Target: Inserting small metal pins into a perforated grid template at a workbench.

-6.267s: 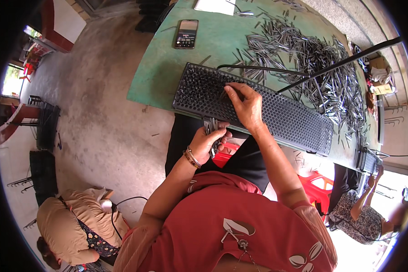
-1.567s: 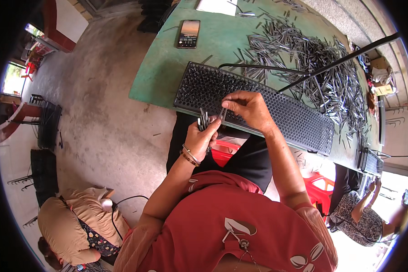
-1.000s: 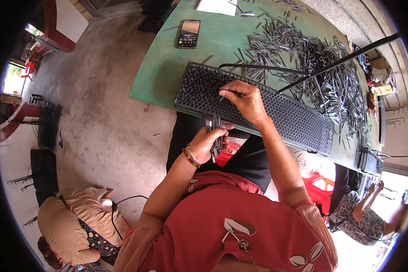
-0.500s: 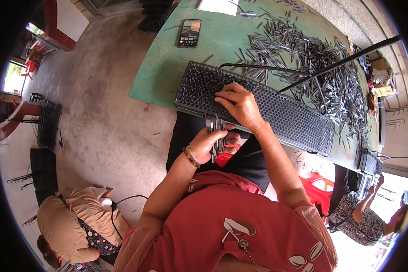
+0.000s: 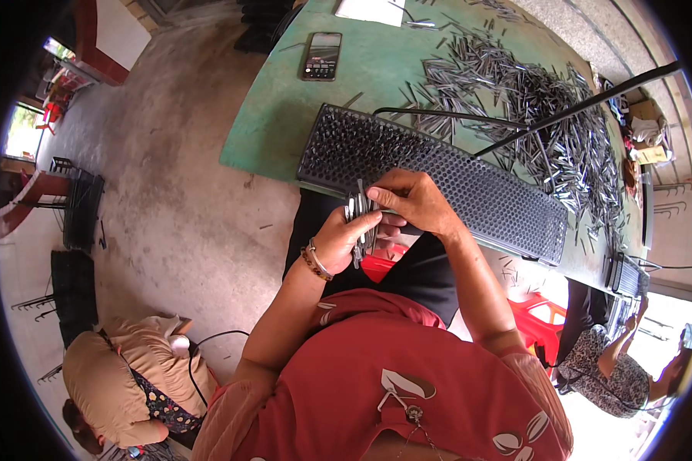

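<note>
My left hand (image 5: 340, 240) is closed around a bundle of thin dark grey strips (image 5: 356, 209), which stick up past the thumb. Close against the top of that bundle, my right hand (image 5: 419, 201) pinches with thumb and forefinger at one of the strips; its exact tip is hard to make out. Just beyond both hands lies a long black tray (image 5: 484, 196) full of round holes, along the near edge of the green table. Its left part is crowded with upright dark pieces, while the holes toward the right show bare.
On the green table (image 5: 273, 115) are a phone (image 5: 321, 57), white paper (image 5: 370, 11) and a large heap of loose strips (image 5: 530, 100). A black metal rod (image 5: 577, 107) slants over the heap. Other people sit at lower left (image 5: 123, 376) and lower right (image 5: 603, 369).
My right hand has come back from the holes of the tray, toward me, to the bundle in my left hand. The left hand has shifted slightly and still holds the strips.
</note>
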A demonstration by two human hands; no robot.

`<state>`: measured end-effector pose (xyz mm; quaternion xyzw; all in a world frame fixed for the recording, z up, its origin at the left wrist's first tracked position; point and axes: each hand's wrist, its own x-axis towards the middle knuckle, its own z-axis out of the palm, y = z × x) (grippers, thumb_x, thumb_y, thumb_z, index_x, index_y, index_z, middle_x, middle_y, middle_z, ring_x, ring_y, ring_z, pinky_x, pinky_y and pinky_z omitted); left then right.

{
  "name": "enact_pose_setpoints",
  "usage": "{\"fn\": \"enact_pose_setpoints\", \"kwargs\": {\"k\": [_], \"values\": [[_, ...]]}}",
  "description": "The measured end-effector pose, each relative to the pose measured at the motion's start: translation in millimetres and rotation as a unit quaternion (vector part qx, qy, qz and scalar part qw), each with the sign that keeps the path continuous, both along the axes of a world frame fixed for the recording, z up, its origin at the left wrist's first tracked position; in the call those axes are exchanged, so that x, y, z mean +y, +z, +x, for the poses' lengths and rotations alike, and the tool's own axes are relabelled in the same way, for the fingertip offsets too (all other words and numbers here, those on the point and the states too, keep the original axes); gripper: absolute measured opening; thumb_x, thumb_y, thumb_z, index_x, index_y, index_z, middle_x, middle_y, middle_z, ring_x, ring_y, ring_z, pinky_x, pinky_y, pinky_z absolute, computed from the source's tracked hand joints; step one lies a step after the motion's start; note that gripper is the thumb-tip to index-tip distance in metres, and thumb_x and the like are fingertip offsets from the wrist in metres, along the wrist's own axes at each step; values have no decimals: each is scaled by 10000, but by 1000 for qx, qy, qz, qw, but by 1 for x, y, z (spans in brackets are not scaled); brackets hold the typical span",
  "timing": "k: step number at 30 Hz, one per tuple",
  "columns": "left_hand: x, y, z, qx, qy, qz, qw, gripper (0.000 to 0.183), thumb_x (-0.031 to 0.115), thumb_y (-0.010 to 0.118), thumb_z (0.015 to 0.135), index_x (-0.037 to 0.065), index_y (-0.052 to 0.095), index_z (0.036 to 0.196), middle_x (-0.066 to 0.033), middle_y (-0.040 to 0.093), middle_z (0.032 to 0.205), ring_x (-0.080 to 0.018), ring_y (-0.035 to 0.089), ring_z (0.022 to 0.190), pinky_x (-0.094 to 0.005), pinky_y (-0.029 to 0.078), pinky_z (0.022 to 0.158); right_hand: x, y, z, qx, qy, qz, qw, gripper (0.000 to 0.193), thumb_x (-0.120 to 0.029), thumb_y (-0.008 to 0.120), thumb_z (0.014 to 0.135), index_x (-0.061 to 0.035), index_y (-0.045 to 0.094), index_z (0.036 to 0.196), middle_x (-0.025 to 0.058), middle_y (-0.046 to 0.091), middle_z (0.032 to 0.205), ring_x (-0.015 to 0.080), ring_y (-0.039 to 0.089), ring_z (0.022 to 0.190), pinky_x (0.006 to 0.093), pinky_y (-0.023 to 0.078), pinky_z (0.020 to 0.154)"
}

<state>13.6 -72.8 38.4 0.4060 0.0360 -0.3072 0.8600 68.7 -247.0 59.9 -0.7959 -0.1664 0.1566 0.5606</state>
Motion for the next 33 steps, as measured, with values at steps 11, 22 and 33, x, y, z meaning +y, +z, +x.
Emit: {"fn": "enact_pose_setpoints", "kwargs": {"k": [11,22,33], "values": [[-1,-9,-1,18,-11,-14,1000,332,211,536,940,8,547,1202,-117,655,970,-123,603,753,-246,481,591,-5,-4,8,91,-80,30,992,277,-209,698,846,38,684,970,46,651,710,80,563,634,238,453,554],[11,-24,-3,64,-19,10,998,315,184,527,938,0,551,1192,-103,650,939,-80,553,711,-223,441,569,21,-4,29,-152,-120,1,981,182,-139,675,843,17,674,939,111,669,835,184,619,679,288,486,611],[10,-28,-4,65,-13,11,998,317,173,534,925,-1,558,1189,-100,654,919,-77,552,682,-215,441,550,32,-23,24,-263,-110,-7,959,128,-94,687,798,2,681,883,120,674,883,292,653,802,333,518,702]]}}
